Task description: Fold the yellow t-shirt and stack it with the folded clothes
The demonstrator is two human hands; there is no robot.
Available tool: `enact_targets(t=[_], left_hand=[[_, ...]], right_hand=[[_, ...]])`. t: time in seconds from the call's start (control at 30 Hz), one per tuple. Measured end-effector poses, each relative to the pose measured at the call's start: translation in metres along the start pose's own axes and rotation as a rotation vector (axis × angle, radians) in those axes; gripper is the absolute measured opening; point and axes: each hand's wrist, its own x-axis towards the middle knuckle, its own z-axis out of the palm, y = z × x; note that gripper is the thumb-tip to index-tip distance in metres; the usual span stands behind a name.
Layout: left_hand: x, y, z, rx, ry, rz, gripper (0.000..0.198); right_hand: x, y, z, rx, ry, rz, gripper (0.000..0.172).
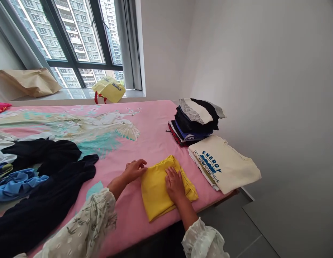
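A yellow garment (155,190), folded into a rough square, lies near the front edge of the pink bedsheet (123,222). My right hand (175,183) rests flat on top of it with the fingers stretched out. At the garment's left upper corner is my left hand (134,171), its fingers slightly bent and apart, the tips at the cloth's edge. Just right of the yellow garment sits a small pile topped by a cream T-shirt (231,163) with blue "ENERGY" lettering. Which kind of garment the yellow one is, I cannot tell.
A taller stack of folded clothes (195,123) stands behind the cream T-shirt. Loose dark clothes (56,182) and a blue garment (18,184) are heaped at left. A yellow bag (111,89) and a brown paper bag (34,82) are by the window. The bed's edge drops to grey floor.
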Motion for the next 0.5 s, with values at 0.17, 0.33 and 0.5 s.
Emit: enact_targets(t=[0.17,0.33,0.5], left_hand=[[0.010,-0.020,-0.005,-0.032,-0.171,0.053,0.033],[0.007,-0.031,0.001,0.011,-0.172,0.104,0.028],[-0.020,-0.010,0.015,0.079,0.042,0.137,0.039]], right_hand=[[-0.002,-0.003,-0.004,-0.055,-0.021,-0.010,0.044],[-0.002,-0.003,0.001,-0.130,-0.040,-0.010,0.045],[-0.004,-0.007,0.004,-0.188,-0.057,-0.002,0.048]])
